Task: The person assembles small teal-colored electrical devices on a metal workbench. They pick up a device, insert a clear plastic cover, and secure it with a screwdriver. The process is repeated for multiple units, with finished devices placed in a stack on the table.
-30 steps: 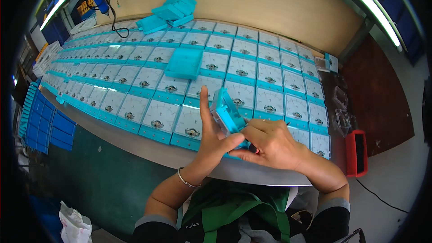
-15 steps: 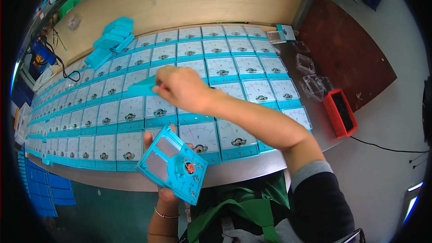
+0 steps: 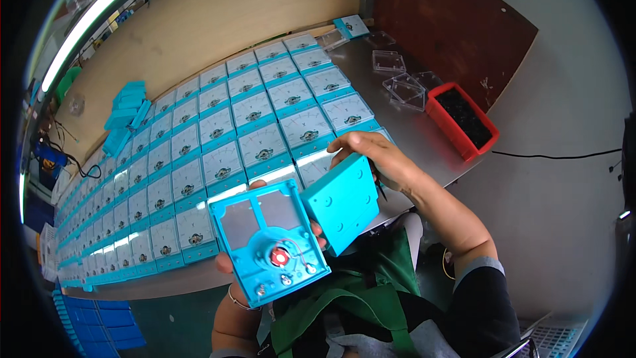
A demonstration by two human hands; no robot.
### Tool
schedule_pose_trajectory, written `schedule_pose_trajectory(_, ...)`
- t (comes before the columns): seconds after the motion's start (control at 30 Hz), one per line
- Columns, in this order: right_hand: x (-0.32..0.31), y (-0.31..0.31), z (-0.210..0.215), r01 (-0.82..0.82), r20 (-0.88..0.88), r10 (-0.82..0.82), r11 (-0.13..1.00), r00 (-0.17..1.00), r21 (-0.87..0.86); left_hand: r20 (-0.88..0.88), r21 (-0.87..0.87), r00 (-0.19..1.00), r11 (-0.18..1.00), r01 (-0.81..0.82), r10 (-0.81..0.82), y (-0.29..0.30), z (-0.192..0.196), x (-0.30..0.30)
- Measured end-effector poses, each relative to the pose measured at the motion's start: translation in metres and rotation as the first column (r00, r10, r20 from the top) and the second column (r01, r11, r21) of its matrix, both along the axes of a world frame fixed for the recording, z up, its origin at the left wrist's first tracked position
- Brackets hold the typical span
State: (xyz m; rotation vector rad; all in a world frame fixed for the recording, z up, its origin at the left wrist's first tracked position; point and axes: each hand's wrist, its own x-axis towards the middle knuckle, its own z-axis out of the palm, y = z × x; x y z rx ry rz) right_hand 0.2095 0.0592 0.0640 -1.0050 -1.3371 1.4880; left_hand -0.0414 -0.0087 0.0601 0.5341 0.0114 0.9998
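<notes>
The left hand (image 3: 232, 272) grips an open turquoise meter housing (image 3: 268, 242) above the tabletop (image 3: 424, 139) edge. The right hand (image 3: 374, 156) holds a turquoise back cover (image 3: 341, 202) just beside it. Rows of matching meters (image 3: 218, 139) fill the tabletop; a red bin (image 3: 462, 119) sits right.

meter rows (image 3: 218, 139) on table (image 3: 424, 139) | stacked covers (image 3: 126, 109) behind them, left | bin (image 3: 462, 119) right of rows | clear lids, probably, (image 3: 404, 86) behind bin | open meter (image 3: 268, 242) left of back cover (image 3: 341, 202)

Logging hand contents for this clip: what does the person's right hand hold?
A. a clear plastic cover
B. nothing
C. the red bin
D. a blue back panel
D: the right hand grips a plain blue back panel beside the open meter case held in the left hand.
</notes>
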Motion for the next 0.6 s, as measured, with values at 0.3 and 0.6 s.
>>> schedule_pose_trajectory(0.3,0.0,-0.062,-0.026,0.019,0.282,-0.168,0.885,0.945,0.464,-0.087,0.21,0.995,0.977,-0.029,0.048,0.009,0.001,0.031)
schedule_pose_trajectory(0.6,0.016,-0.063,-0.026,-0.102,-0.129,0.118,0.987,0.985,0.122,-0.536,0.222,0.817,0.969,-0.109,0.215,0.015,-0.013,0.031)
